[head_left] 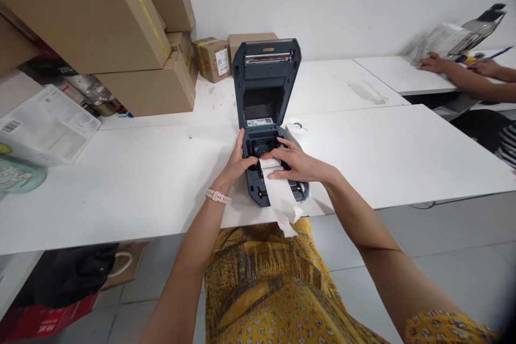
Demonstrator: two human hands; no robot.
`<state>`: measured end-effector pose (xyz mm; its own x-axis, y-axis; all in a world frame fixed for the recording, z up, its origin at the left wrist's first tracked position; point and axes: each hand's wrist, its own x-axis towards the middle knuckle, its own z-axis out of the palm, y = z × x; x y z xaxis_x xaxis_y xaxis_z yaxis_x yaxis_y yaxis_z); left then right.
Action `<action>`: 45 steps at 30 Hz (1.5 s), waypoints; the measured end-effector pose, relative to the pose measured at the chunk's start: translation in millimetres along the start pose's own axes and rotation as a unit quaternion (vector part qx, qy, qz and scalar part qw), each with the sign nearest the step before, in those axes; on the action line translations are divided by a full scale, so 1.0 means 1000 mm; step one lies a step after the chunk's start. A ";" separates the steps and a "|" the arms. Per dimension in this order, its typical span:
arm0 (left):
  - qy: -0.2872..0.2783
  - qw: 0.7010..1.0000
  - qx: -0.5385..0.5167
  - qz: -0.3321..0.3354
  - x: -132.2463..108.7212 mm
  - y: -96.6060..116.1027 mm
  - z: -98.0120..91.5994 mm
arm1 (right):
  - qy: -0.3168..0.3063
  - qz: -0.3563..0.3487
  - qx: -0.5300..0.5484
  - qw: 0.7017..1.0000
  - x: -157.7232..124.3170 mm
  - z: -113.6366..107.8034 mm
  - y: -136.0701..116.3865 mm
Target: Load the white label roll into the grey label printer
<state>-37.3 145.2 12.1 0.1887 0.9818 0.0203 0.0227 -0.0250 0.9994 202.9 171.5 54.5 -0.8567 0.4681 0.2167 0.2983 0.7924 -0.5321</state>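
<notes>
A dark grey label printer (253, 188) stands on the white table with its lid (264, 72) raised. Inside it sits a roll of white label paper (271, 163), and a strip (280, 193) from it hangs over the printer's front, its torn end curling past the table edge. My left hand (237, 163) grips the printer's left side, thumb reaching over the rim to the roll's left end. With fingers and thumb bent around the roll and the strip's start, my right hand (296, 162) holds the paper. Its fingertips partly hide the roll.
Another white roll (296, 128) lies behind the printer's right side. Cardboard boxes (145, 83) are stacked at the back left, near a white printed box (48, 123). A small labelled carton (212, 59) stands by the wall. At a table on the right, another person's hands (433, 63) are busy with a pen.
</notes>
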 end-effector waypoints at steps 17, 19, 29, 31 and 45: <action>-0.011 0.999 -0.031 0.010 0.002 0.002 0.000 | -0.050 0.016 0.031 0.998 -0.003 -0.009 -0.008; -0.008 0.999 -0.038 0.011 0.001 0.004 0.001 | -0.052 0.016 0.036 0.998 -0.004 -0.009 -0.007; 0.019 0.998 -0.054 0.001 -0.001 0.009 0.004 | -0.046 0.020 0.029 0.998 -0.005 -0.010 -0.010; 0.020 0.998 -0.058 0.000 -0.001 0.009 0.005 | -0.045 0.024 0.029 0.998 -0.006 -0.010 -0.010; 0.019 0.999 -0.026 0.001 -0.002 0.007 0.004 | -0.023 0.049 0.048 0.997 -0.007 -0.006 -0.013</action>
<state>-34.0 142.9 18.6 0.1521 0.9881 0.0218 -0.0290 -0.0176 0.9994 207.5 160.2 64.4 -0.8443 0.5216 0.1228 0.3425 0.7016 -0.6248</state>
